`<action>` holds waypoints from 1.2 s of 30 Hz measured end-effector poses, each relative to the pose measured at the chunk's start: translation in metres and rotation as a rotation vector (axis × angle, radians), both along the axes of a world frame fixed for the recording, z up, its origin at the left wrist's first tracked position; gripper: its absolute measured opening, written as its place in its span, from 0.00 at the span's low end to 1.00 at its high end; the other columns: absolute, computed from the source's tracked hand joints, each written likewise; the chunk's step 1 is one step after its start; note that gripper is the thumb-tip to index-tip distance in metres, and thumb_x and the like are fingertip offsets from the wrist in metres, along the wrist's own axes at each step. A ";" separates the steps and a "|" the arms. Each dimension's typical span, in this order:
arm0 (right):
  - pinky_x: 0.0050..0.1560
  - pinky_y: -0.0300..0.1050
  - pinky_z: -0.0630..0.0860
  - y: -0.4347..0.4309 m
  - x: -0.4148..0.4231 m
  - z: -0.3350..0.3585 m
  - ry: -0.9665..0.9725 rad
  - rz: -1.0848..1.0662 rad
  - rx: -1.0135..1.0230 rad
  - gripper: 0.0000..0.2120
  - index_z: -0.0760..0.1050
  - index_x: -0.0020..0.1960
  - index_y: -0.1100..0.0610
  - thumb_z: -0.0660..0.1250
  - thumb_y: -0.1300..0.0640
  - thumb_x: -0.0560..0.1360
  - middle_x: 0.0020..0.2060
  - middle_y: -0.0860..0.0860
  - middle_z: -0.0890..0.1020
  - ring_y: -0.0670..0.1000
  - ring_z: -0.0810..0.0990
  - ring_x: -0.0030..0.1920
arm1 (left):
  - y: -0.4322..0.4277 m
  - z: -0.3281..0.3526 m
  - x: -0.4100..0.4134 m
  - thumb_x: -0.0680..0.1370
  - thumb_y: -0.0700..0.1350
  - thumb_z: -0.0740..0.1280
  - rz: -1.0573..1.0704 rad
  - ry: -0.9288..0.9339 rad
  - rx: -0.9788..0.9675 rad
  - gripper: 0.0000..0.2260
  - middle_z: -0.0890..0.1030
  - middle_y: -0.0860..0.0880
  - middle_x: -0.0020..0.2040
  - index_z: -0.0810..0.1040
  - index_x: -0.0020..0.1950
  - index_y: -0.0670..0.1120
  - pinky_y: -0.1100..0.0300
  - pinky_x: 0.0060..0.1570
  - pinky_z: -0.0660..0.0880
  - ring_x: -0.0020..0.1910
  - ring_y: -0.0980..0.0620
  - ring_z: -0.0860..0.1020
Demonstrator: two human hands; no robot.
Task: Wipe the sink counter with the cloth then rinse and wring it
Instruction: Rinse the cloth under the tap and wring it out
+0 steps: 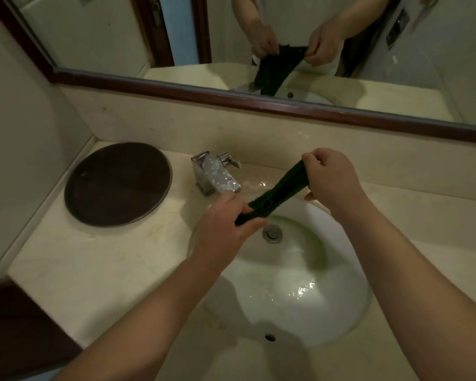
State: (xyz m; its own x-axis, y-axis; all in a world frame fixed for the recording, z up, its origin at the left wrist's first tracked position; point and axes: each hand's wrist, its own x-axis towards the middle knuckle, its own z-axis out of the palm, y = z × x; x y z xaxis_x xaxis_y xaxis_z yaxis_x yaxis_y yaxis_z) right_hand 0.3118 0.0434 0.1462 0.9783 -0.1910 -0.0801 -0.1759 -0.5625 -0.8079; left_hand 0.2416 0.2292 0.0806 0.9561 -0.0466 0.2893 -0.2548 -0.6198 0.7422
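A dark cloth [275,193] is seen drawn into a tight, rope-like strand above a white sink basin [313,320], held at both ends over the back of the bowl, just above the drain [272,233]. The lower end is enclosed in the left hand [226,221], with fingers and thumb curled fully round it. The upper end is pinched in the right hand [333,180], whose fingers are bent over the fabric. The cloth is kept clear of the marble counter [94,270] and appears to touch nothing but the two hands.

No stream can be made out at the chrome faucet [215,174]. Water is seen glinting on the basin wall and on the counter strip behind the bowl (a sheen consistent with a recent wipe and rinse, though that is judged rather than shown). From the pull on the cloth, the task is taken to be in its last stage, the wringing. Wiping and rinsing are judged to be done. What is left is thought to be little: a further squeeze or two, perhaps, and the cloth to be set down. Whether water is dripping from the fabric cannot be told.

A round dark tray [118,184] is seen lying on the counter left of the faucet, and both hands and the cloth are reflected in the wood-framed mirror [149,37] above.
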 end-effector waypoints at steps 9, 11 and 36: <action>0.31 0.41 0.82 0.004 -0.004 0.009 -0.018 -0.007 0.135 0.10 0.77 0.48 0.60 0.58 0.59 0.81 0.43 0.56 0.78 0.56 0.82 0.45 | 0.015 -0.038 -0.011 0.71 0.33 0.65 0.147 0.144 -0.060 0.10 0.74 0.52 0.44 0.75 0.43 0.48 0.67 0.42 0.70 0.43 0.60 0.72; 0.31 0.40 0.81 0.004 -0.007 0.019 -0.095 0.005 0.142 0.10 0.76 0.47 0.57 0.57 0.58 0.81 0.44 0.55 0.77 0.56 0.82 0.45 | 0.019 -0.050 -0.012 0.64 0.32 0.63 0.178 0.242 -0.005 0.13 0.71 0.50 0.42 0.69 0.36 0.51 0.56 0.39 0.70 0.42 0.52 0.72; 0.20 0.36 0.72 0.011 -0.033 -0.108 0.609 -0.539 0.912 0.06 0.74 0.47 0.59 0.62 0.57 0.80 0.25 0.52 0.69 0.44 0.66 0.18 | 0.017 -0.097 0.036 0.68 0.37 0.64 0.144 0.962 -1.762 0.29 0.76 0.37 0.66 0.70 0.69 0.37 0.42 0.55 0.76 0.64 0.36 0.75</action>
State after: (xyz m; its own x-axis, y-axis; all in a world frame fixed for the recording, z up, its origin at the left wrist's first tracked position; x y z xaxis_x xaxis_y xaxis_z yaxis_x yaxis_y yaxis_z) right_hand 0.2786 0.0543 0.0382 0.5468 -0.1947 -0.8143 -0.6991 0.4291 -0.5720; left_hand 0.2779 0.2464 -0.0161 0.7673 -0.2614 -0.5856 0.4945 0.8225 0.2809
